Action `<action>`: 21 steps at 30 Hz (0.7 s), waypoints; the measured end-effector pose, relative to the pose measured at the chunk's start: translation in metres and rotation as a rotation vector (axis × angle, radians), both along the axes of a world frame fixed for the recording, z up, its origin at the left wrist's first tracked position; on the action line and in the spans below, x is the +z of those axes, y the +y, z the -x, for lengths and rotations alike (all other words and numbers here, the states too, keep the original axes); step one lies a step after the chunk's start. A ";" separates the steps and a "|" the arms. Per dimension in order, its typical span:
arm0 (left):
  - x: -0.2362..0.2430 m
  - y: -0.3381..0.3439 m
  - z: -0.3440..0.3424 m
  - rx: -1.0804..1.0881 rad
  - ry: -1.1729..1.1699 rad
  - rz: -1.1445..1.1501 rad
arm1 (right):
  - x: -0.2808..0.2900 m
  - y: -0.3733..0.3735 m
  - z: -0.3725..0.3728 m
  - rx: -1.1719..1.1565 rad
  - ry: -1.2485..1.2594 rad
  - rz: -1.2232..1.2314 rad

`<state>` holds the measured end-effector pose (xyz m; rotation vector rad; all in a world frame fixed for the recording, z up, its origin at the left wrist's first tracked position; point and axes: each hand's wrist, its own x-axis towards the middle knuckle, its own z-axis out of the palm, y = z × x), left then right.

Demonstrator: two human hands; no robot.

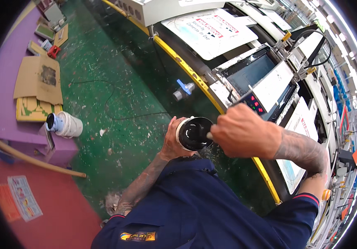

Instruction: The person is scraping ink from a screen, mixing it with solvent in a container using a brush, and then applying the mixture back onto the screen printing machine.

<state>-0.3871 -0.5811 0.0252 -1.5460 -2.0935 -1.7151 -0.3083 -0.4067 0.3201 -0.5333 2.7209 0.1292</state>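
My left hand (171, 139) is wrapped round the side of a white round tub (179, 135), held close in front of my body. Glossy black ink (195, 135) coats its inside. Over the tub's right rim, my right hand (243, 132) is closed in a fist round a pale stick (209, 135). Only a short piece of the stick shows; its lower end is lost in the dark of the tub.
A printing machine (249, 74) with flat white printed boards (209, 33) runs along the right behind a yellow rail (187, 68). A grey pipe with a blue valve (184, 89) juts out. At left are a purple bench (10, 95), cardboard (39, 81), a white bucket (70, 125) and green floor (116, 157).
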 end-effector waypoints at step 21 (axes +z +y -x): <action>0.011 0.201 0.359 -0.776 -0.127 -0.003 | 0.002 0.123 0.294 -0.681 0.020 -0.146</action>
